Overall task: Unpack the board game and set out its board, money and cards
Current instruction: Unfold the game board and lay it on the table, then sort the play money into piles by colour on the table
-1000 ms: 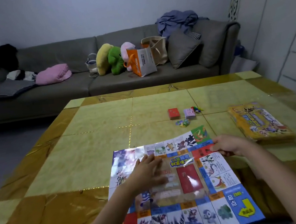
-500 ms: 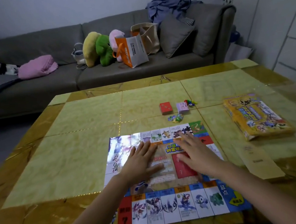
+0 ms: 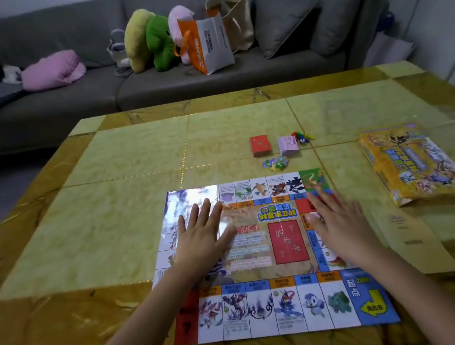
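The colourful paper game board [image 3: 266, 255] lies unfolded near the front edge of the table. My left hand [image 3: 202, 236] presses flat on its left half with fingers spread. On the right half my right hand [image 3: 338, 222] lies flat, fingers straight. Beyond the board sit a red card deck [image 3: 260, 145], a pink stack of cards or money [image 3: 288, 145], a small heap of coloured pawns [image 3: 302, 137] and a bag of small pieces [image 3: 275, 164]. The yellow game box [image 3: 413, 162] rests at the right.
The yellow tiled table [image 3: 129, 210] has a glossy surface. A thin yellowish sheet [image 3: 413, 242] lies right of the board, below the box. Behind the table stands a grey sofa [image 3: 71, 84] with plush toys [image 3: 150, 37], bags and cushions.
My right hand left the board's right edge and came down flat on the board. Both hands then slid apart over it, left hand leftward, right hand rightward.
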